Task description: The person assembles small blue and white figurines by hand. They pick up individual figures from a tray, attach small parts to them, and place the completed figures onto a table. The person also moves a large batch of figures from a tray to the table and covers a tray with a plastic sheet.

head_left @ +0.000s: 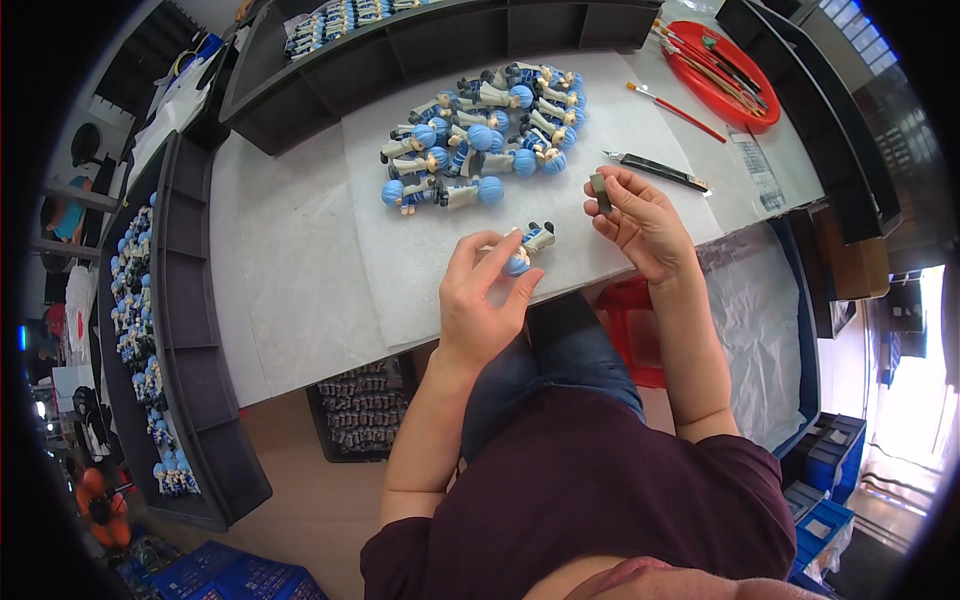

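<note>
My left hand [480,300] is closed on a small figurine [540,237], its thumb and fingers around the blue-haired head near the table's front edge. The figurine's dark feet point away to the upper right. To the right, my right hand [645,220] pinches a small grey-brown rectangular block [600,193] between thumb and fingers, apart from the figurine. Beyond both hands, many similar blue-haired figurines [480,138] lie grouped on a white foam sheet [400,275]. A dark-handled craft knife [660,172] rests just past my right hand.
A red-handled brush [680,112] and a red dish [745,55] of brushes and tools lie at the far right. Black trays stand along the back [440,50] and left [190,300], with more figurines. Below the table are a tray of parts [365,410] and a red stool [635,335].
</note>
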### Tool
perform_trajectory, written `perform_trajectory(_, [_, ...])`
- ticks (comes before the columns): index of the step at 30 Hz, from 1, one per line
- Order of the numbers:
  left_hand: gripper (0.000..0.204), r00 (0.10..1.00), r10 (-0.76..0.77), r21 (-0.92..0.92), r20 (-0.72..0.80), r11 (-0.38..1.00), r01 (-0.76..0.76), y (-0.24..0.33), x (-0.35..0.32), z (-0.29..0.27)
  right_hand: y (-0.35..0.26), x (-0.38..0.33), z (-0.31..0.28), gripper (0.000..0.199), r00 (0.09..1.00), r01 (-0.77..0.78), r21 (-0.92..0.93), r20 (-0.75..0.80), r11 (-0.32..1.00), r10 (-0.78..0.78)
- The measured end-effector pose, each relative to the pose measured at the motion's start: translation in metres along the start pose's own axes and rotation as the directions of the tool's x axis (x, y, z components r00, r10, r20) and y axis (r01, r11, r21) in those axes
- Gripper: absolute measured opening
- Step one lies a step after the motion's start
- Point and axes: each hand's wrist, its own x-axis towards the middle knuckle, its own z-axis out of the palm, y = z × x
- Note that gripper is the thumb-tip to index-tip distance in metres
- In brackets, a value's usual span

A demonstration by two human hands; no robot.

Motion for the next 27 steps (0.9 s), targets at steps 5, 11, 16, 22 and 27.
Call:
perform_trajectory(5, [0.037,1.000,-0.027,-0.053,0.011,0.998,0.028,-0.006,-0.002,-0.001,0.011,-0.006,0.005,0.027,0.998,0.058,-0.012,-0.002,0.998,-0.058])
perform_trajectory(11, [0.036,0.987,-0.153,-0.132,0.054,0.978,0.159,-0.002,-0.003,-0.002,0.033,-0.025,0.029,0.010,0.891,0.427,-0.399,0.030,0.812,-0.453])
perform_trajectory(16, [0.031,0.989,-0.132,-0.132,0.066,0.981,0.140,-0.006,-0.005,-0.002,0.040,-0.022,0.029,0.015,0.844,0.440,-0.607,0.026,0.662,-0.536])
perform_trajectory(22, [0.028,0.994,-0.068,-0.079,0.086,0.994,0.075,-0.002,-0.003,-0.002,0.054,-0.018,0.041,0.024,0.819,0.506,-0.476,0.002,0.720,-0.574])
perform_trajectory(27, [0.028,0.994,-0.063,-0.078,0.088,0.995,0.069,-0.003,-0.004,-0.001,0.070,-0.019,0.046,0.023,0.720,0.592,-0.651,0.161,0.476,-0.675])
